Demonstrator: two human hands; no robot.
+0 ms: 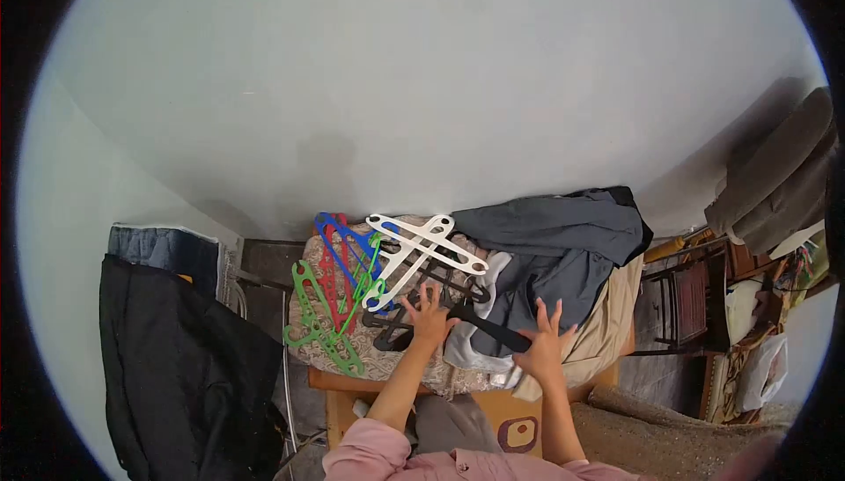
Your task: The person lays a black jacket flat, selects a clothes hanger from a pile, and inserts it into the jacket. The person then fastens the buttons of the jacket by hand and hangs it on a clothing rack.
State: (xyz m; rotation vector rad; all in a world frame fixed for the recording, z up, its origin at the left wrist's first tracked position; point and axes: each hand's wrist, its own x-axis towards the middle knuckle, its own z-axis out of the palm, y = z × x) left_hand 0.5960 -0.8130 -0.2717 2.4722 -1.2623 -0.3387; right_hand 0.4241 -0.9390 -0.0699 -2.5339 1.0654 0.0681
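A dark grey garment (550, 292) with white lining (471, 349) lies spread on the right part of a patterned cloth. Its black band (488, 327) runs between my two hands. My left hand (429, 315) is at the band's left end, fingers spread and thumb by the fabric. At the other end is my right hand (544, 351), its fingers also stretched apart, its thumb close to the band. Whether either thumb presses on the cloth cannot be made out. White hangers (431, 248) and black hangers (387, 327) lie just beyond and beside my left hand.
Blue (339, 239), red (333, 283) and green hangers (308, 305) lie on the patterned cloth (352, 345) at left. Beige fabric (603, 323) hangs over the table's right side. Dark clothes (176, 358) hang at far left; a rolled carpet (669, 437) is at lower right.
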